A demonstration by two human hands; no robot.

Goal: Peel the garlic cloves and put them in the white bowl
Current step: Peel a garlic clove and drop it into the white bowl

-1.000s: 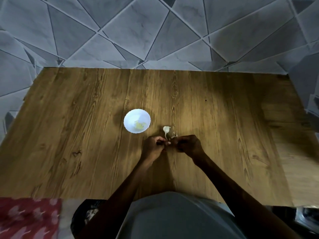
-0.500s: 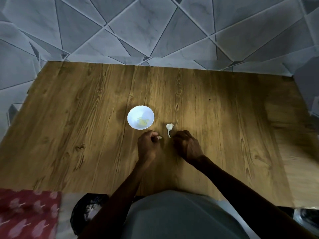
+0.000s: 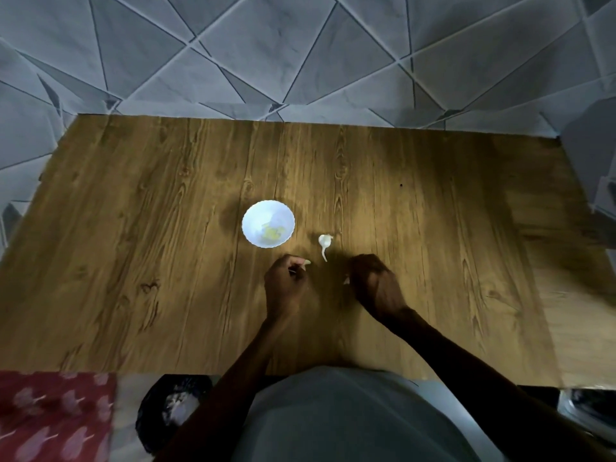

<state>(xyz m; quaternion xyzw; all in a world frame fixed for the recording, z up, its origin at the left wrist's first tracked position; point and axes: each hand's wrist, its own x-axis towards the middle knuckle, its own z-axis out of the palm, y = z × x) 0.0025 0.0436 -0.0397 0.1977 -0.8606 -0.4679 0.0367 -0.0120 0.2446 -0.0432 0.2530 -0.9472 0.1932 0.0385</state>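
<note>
Changed: my hands, joined on one clove a second ago, have drawn apart.
Left hand [image 3: 286,285]: fingers pinched on a pale garlic clove [image 3: 306,262], near the bowl.
Right hand [image 3: 375,283]: fingers curled on a pale scrap [image 3: 346,281], likely skin.
White bowl [image 3: 255,220]: on the tabletop [image 3: 133,245], yellowish peeled cloves [image 3: 273,232] inside.
Garlic remnant [image 3: 325,243]: lying between bowl and right hand.
Reading: the clove looks peeled; I judge the drop into the bowl comes next.
</note>
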